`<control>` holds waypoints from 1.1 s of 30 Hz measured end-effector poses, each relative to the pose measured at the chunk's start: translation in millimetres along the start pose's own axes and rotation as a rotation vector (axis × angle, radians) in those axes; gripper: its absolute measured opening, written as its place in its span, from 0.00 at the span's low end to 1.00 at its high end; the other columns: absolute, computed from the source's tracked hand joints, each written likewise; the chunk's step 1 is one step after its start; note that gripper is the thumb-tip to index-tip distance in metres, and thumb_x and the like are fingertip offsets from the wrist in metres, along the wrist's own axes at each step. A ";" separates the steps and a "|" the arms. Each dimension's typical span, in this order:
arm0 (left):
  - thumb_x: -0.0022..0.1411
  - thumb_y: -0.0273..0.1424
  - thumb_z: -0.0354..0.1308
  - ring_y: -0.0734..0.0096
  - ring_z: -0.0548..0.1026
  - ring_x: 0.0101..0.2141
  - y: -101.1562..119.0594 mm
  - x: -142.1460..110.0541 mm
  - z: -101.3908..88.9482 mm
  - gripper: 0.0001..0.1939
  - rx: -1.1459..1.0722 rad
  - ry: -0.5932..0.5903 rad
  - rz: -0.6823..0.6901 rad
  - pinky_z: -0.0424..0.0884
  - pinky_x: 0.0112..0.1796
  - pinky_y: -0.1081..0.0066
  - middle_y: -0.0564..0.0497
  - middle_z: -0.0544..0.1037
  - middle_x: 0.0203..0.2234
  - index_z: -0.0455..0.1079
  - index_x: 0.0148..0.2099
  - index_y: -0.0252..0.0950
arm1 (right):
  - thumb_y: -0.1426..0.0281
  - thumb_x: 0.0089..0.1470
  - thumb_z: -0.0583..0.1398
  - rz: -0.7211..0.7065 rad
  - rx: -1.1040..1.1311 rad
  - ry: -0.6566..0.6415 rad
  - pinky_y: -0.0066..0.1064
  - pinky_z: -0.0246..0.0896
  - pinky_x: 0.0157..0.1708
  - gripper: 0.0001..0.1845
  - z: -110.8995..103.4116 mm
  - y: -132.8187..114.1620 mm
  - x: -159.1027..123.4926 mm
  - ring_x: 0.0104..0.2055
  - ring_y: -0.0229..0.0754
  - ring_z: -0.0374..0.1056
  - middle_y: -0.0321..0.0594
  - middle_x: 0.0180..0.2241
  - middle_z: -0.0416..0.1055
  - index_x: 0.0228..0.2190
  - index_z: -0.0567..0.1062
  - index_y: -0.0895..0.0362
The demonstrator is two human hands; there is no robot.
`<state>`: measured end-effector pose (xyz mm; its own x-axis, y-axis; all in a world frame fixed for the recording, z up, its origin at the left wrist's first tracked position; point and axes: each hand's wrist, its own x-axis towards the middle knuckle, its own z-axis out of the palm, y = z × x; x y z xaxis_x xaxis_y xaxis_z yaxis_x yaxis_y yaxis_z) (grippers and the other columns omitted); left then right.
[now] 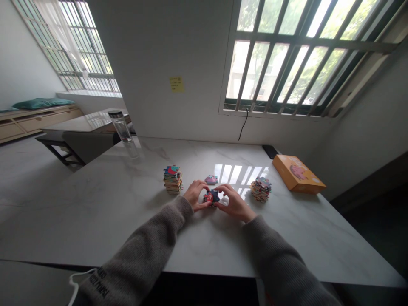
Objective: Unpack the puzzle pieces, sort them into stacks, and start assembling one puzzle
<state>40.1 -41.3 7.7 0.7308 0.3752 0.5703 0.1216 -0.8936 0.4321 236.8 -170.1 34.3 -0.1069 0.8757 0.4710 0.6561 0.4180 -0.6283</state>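
My left hand (196, 194) and my right hand (233, 203) meet over a small cluster of dark blue and red jigsaw puzzle pieces (211, 197) on the white marble table (105, 221). Fingers of both hands press on the cluster's edges, and part of it is hidden beneath them. A small pink and blue pile of puzzle pieces (211, 179) lies just beyond my hands. To the left stands a tall stack of puzzle pieces (172, 179), and to the right a lower, looser stack (260, 189).
An orange puzzle box (298, 174) lies at the table's right. A clear water bottle (123, 133) stands at the far left corner. A black phone (270, 151) lies at the back edge. A yellow sticky note (176, 84) is on the wall, below which a cable hangs from the window.
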 end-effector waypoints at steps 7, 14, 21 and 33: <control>0.49 0.29 0.66 0.55 0.70 0.44 31.3 6.3 -37.7 0.23 0.073 0.139 0.174 0.72 0.46 0.56 0.43 0.72 0.43 0.66 0.47 0.37 | 0.65 0.64 0.56 0.069 0.061 0.263 0.40 0.67 0.43 0.16 -13.6 -8.6 0.5 0.41 0.45 0.70 0.43 0.40 0.72 0.53 0.69 0.53; 0.55 0.23 0.61 0.66 0.70 0.36 43.0 5.7 -45.7 0.08 -0.120 0.169 0.128 0.72 0.36 0.66 0.48 0.70 0.35 0.68 0.37 0.37 | 0.64 0.64 0.57 0.063 0.125 0.201 0.38 0.65 0.42 0.13 5.4 -24.2 1.7 0.38 0.44 0.70 0.41 0.37 0.74 0.49 0.72 0.53; 0.56 0.24 0.62 0.65 0.72 0.41 45.3 2.8 -36.9 0.08 -0.233 0.195 0.128 0.74 0.44 0.62 0.47 0.69 0.39 0.70 0.39 0.37 | 0.58 0.63 0.58 0.246 0.428 0.100 0.35 0.64 0.38 0.16 16.9 -27.9 4.7 0.42 0.44 0.70 0.42 0.41 0.74 0.48 0.71 0.53; 0.55 0.26 0.64 0.58 0.72 0.47 51.6 4.4 -34.3 0.09 -0.099 0.107 0.088 0.71 0.50 0.56 0.45 0.75 0.45 0.68 0.38 0.40 | 0.54 0.57 0.63 0.321 0.659 0.186 0.31 0.63 0.29 0.17 21.4 -21.6 6.1 0.30 0.38 0.63 0.36 0.31 0.68 0.39 0.70 0.53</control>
<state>26.6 -77.3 56.4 0.6593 0.3255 0.6778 -0.0102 -0.8975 0.4409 205.9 -168.7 37.5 0.1804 0.9481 0.2619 0.0447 0.2581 -0.9651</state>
